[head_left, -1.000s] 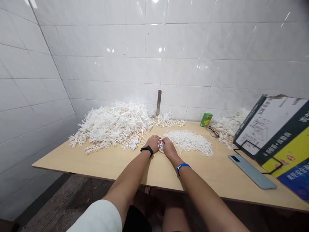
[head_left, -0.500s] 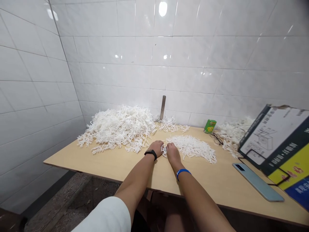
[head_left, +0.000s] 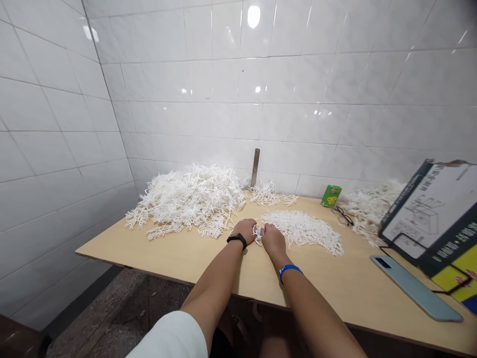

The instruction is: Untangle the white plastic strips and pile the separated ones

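Left hand (head_left: 245, 230) and right hand (head_left: 273, 240) curled in close, fingertips pinching a small white branched sprig (head_left: 257, 232) between them! Flat spread of sprigs (head_left: 301, 232) just right of the right hand, big heap (head_left: 190, 201) beyond the left. Farther right, green packet (head_left: 331, 196), printed carton (head_left: 428, 209), lettering unreadable.

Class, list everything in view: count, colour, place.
table: one, pale wood, underneath
strand heap: one, white, table left
flat patch: one, white, table centre
clumps: two, white, back edge
loose piece: one, white, beside patch
metal strip: one, grey, back wall
box: one, green, back edge
glasses: one pair, black, beside box
phone: one, pale blue, right
carton: one, white-yellow, far right
left hand: one, black wristband, on piece
right hand: one, blue wristband, on piece
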Motion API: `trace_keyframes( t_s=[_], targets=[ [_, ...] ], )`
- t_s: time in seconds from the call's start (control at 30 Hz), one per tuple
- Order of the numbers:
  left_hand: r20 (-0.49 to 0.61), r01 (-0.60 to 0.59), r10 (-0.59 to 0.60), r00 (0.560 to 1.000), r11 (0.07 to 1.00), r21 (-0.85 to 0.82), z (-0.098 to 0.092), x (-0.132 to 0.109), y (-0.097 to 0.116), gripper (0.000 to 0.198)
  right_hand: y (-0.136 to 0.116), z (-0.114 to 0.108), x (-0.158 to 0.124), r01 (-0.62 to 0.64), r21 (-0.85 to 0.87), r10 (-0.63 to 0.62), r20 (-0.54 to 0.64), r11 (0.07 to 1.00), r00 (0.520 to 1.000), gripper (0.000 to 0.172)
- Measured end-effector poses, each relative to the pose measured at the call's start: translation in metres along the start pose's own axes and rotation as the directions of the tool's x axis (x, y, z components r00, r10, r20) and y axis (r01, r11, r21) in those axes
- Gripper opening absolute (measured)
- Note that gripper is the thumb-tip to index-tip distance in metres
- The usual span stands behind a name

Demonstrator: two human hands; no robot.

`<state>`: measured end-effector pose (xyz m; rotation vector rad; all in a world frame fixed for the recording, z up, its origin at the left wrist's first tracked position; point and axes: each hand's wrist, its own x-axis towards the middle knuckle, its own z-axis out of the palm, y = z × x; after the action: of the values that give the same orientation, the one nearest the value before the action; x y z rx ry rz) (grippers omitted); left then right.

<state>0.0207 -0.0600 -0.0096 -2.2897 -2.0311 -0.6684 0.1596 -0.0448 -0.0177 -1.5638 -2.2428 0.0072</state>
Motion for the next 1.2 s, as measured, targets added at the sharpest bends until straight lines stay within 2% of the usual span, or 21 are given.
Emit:
trace_keyframes(
  t_s=[0.7,0.93,1.07,1.2],
  targets=[
    [-0.009,0.036,-0.036,0.999,0.999,-0.011,-0.002,0.0,-0.002,0.024,0.002,0.001,0.002,0.054,0.078,-0.053,-0.013,0.996,0.999,0.022],
    [0.006,-0.019,0.02,1.0,0.998,-0.067,-0.008,-0.003,0.001,0.031,0.0,-0.001,0.001,0.037,0.129,-0.038,0.006,0.991,0.999,0.022],
    [0.043,-0.097,0.109,0.993,0.97,-0.222,-0.009,-0.007,-0.003,0.036,0.001,-0.003,0.0,0.031,0.239,-0.033,0.005,0.971,0.999,0.017],
    [0.055,-0.038,0.07,0.996,0.896,-0.442,-0.007,-0.006,-0.01,0.032,0.007,-0.002,0.003,0.04,0.463,-0.036,-0.018,0.886,0.999,0.021]
  ],
)
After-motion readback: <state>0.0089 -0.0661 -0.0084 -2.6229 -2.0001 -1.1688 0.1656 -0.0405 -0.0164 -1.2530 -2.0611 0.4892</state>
